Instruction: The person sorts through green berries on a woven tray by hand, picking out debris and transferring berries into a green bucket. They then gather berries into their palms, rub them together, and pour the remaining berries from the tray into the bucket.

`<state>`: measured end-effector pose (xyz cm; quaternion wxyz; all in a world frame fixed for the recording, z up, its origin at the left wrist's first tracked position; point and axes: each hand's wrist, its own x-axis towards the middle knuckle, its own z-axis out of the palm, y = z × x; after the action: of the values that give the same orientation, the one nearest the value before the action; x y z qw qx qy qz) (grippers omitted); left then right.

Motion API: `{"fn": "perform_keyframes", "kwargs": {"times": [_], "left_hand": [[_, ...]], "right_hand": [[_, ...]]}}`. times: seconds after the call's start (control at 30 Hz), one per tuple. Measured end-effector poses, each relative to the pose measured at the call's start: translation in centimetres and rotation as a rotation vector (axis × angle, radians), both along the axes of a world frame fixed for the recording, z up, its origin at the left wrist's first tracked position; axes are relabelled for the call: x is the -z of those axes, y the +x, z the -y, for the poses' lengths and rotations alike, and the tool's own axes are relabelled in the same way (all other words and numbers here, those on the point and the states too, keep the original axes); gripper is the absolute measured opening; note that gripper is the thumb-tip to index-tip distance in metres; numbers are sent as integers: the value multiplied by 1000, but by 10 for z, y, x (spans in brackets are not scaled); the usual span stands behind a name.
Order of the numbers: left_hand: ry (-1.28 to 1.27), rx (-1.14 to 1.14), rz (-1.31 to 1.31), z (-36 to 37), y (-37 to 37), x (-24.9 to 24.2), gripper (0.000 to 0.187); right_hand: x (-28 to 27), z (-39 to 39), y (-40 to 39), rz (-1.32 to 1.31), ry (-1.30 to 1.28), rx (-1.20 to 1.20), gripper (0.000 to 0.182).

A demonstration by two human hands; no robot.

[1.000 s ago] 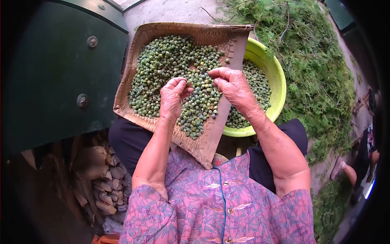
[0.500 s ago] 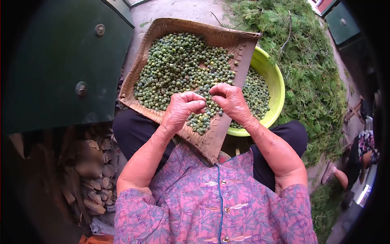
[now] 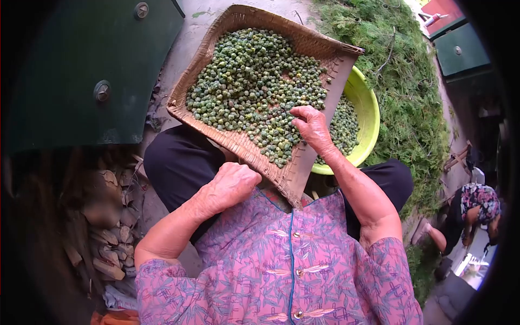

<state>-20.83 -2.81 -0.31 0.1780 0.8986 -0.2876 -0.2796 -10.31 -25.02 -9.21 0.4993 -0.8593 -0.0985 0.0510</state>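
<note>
A woven winnowing basket lies tilted across my knees, with a heap of small round green fruits in it. Over its flat right-hand edge, my right hand is bent, thumb and fingers drawn together just above the fruits. Anything pinched there is too small to see. My left hand is closed in a fist beside the basket's near rim, above my lap, its fingertips turned away from view. Under the basket's right edge stands a yellow-green plastic basin, which holds more of the same fruits.
Cut green conifer branches cover the ground to the right. A dark green metal door stands at left, above stacked split firewood. At the far right another person in a flowered top bends low.
My left hand has drawn back from the fruits toward my lap and closed into a fist. My right hand stays over the basket. The view has shifted slightly, and the other person shows more.
</note>
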Motion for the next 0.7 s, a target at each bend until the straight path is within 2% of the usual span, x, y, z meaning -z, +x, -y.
{"fn": "perform_keyframes", "kwargs": {"times": [0.07,0.2,0.33,0.4,0.47,0.5,0.53,0.57,0.67,0.7], "left_hand": [[-49,61,165,-16,-10,15,4],[-111,72,181,-20,-9,15,6],[-92,91,180,-25,11,-9,8],[-39,-52,318,-33,37,-22,12],[-41,-298,536,-45,72,-35,13],[-253,-475,602,-52,91,-39,12],[-528,-628,470,-62,117,-32,13],[-757,-758,258,-65,134,-46,15],[-1243,-1035,-27,-66,172,-53,16],[-1245,-1039,-29,-68,181,-49,16]], "right_hand": [[1,-5,1,82,-104,-32,21],[8,-21,9,97,-126,-51,20],[12,-40,15,85,-143,-59,17],[17,-52,15,126,-170,-82,16],[25,-64,17,203,-177,-138,17],[29,-73,17,243,-192,-132,18],[32,-83,17,283,-207,-126,20],[35,-92,17,283,-186,-119,22],[36,-110,13,255,-212,-131,41],[35,-113,13,226,-230,-159,47]]}}
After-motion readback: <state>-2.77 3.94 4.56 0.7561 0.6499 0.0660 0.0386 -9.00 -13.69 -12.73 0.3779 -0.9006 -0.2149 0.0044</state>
